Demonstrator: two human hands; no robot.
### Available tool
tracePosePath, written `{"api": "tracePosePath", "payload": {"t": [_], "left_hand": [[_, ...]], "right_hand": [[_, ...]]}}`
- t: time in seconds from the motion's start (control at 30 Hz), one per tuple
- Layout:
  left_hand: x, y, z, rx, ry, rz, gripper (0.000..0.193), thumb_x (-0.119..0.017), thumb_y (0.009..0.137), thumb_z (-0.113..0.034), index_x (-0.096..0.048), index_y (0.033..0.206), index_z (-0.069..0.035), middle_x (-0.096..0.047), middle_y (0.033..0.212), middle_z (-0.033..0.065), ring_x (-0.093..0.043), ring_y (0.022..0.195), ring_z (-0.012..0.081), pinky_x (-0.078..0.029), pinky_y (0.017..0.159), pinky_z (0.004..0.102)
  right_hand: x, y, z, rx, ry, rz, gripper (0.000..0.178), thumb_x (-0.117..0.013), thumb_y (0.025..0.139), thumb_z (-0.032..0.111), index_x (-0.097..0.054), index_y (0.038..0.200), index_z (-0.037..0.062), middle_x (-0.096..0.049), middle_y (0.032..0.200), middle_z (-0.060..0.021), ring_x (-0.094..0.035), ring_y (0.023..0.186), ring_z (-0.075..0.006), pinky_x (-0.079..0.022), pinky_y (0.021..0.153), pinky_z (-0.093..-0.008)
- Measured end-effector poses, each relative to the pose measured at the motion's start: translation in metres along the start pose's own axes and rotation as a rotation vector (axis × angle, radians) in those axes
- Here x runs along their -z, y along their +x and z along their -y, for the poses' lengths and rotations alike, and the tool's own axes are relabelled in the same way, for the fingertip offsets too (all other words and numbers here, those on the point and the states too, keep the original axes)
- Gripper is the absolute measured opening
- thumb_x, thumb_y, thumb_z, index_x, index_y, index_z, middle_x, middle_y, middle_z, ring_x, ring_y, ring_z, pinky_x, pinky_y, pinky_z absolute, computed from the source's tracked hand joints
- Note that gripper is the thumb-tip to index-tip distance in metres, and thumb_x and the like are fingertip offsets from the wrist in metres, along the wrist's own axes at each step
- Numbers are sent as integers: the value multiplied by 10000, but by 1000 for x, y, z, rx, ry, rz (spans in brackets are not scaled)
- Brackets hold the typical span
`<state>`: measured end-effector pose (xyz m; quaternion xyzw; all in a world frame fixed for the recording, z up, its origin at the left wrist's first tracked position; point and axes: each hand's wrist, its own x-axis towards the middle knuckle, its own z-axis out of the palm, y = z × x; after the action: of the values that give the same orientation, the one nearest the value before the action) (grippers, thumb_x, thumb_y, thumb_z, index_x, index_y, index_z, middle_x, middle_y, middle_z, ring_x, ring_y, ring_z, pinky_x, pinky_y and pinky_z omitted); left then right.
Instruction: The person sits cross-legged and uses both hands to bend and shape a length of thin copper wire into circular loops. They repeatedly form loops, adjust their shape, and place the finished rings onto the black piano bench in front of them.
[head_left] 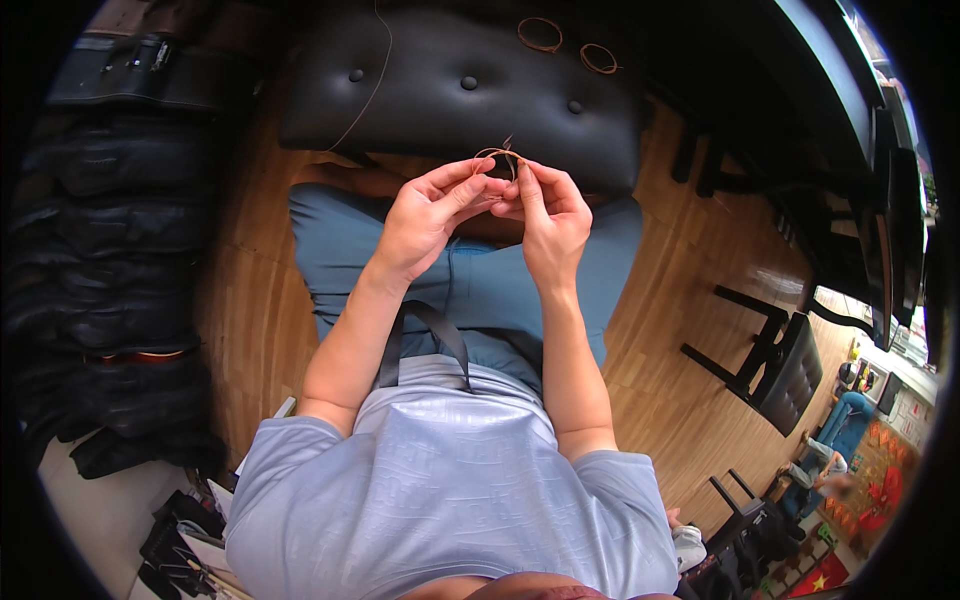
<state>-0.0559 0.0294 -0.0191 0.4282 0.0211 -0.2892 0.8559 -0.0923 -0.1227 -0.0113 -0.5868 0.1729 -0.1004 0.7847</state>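
In front of me, above my lap, both hands are together at a small coil of thin copper-coloured wire point(500, 153). My left hand point(428, 215) pinches the coil's left side between thumb and fingers. On the other side, my right hand point(552, 213) grips it with thumb and forefinger near a short end that sticks up. Fingers hide part of the loop. Beyond my hands is a black padded bench point(430, 115) with buttons. Two more coils, one round point(540, 36) and another smaller point(599, 59), lie on its far right. A single thin strand point(377, 88) runs across its left part.
Black cases or bags point(120, 240) are stacked along the left. To the right, a black padded stool point(790, 375) lies at an angle on the wooden floor point(650, 380). Dark furniture point(770, 110) stands at the far right. Another person point(830, 455) sits in the distance, lower right.
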Motion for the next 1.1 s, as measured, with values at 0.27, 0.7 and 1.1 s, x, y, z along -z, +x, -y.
{"api": "tracePosePath", "payload": {"t": [0.27, 0.7, 1.1], "left_hand": [[0, 6, 16, -125, 140, -42, 339, -661, 971, -72, -581, 1288, 15, -668, 1126, 67, -626, 1081, 145, -504, 1003, 314], [6, 6, 8, -21, 230, -30, 421, -730, 892, -14, -611, 1296, 4, -635, 1172, 77, -647, 983, 117, -540, 910, 267], [15, 7, -6, 21, 678, 54, 409, -657, 889, 4, -626, 1297, -11, -683, 1051, 41, -643, 914, 85, -539, 849, 243]], "right_hand": [[-1, 0, -9, 155, -82, -49, 151, -618, 995, 49, -660, 1109, -40, -696, 839, -85, -697, 716, -134, -602, 662, -252], [1, 1, -15, 209, -158, -82, 148, -641, 979, 35, -690, 1103, -27, -733, 888, -93, -673, 678, -104, -554, 611, -223], [8, 5, -11, 118, -200, -93, 145, -658, 977, 69, -704, 1095, -1, -731, 859, -63, -625, 665, -62, -494, 578, -196]]}}
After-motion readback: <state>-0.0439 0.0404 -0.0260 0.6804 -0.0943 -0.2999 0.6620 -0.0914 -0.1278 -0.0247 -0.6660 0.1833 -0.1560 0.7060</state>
